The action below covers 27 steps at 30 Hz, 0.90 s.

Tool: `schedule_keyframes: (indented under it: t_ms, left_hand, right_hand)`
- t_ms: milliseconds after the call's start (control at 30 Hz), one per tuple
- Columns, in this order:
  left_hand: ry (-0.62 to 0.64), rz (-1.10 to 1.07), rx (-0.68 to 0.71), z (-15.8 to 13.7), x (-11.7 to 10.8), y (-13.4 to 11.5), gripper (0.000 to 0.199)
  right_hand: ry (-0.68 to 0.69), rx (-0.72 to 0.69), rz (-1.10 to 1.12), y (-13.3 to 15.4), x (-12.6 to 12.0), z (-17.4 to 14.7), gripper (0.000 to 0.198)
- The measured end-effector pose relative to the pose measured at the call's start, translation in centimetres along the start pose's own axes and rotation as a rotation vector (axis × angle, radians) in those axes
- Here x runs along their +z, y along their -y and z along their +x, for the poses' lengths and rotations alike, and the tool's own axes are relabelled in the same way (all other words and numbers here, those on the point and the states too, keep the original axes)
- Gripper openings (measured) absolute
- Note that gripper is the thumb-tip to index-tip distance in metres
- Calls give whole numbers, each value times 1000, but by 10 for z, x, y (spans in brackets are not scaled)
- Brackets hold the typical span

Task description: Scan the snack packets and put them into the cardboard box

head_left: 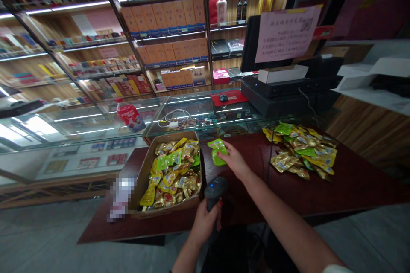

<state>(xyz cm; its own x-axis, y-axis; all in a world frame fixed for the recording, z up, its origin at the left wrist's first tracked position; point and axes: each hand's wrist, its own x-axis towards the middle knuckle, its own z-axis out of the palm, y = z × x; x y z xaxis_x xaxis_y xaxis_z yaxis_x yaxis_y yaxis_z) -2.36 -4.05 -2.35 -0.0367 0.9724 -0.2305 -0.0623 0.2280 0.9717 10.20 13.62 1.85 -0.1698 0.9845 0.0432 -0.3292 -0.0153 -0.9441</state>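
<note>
My left hand (205,217) is wrapped round the handle of a black barcode scanner (216,188), whose head shows a small blue light. Between the thumb and fingers of my right hand (235,160) is a green snack packet (218,152), held above the dark red table just ahead of the scanner. On the left stands an open cardboard box (201,170) filled with gold, yellow and green packets. A loose heap of similar packets (304,147) lies at the right on the table.
The dark red table (243,192) abuts a glass display counter (150,108). On the counter are a red bottle-shaped package (130,115), a white cable with a charger (173,124), a mouse (223,98) and a monitor (251,45) bearing a paper notice. Stocked shelves line the back.
</note>
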Motion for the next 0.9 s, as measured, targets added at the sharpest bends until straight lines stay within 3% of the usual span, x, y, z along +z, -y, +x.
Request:
schedule_keyframes:
  t_ms: [100,200,300,400,467,533,600,700,900]
  left_hand:
    - [5,-5,-4,-1,0,-1,61]
    - [-1,-9,-5,-2,0,-4,60]
    - [-4,-6,-2,-3,0,-6,57]
    - [-13,-1,-8,-4,0,-7,53]
    - [-12,-7,-14,-4,0,-8,52]
    - [-7,-15,-10,-4,-1,-8,53]
    - [-7,-14,-5,-3,-1,-7,54]
    - [-17,-8,-12,-3,-1,-7,56]
    - [-22,-30,-28,-3,-1,-6,59]
  right_hand:
    - [175,44,40,14,60,31,75]
    - [145,14,-219,11,78,49,67]
    - [-65,-100,-554,0,40,48,59]
    - [-289,-89,-743,-3,-33,43,68]
    - [-504,25,-1204,1,-85,44,74]
    - [-559,129,-1507,7,-126,50,78]
    - [-510,201,-1660,12,-151,55,77]
    - [-408,197,-1765,8,-154,49,76]
    - [-293,-43,-1828,-26,-93,-24,78]
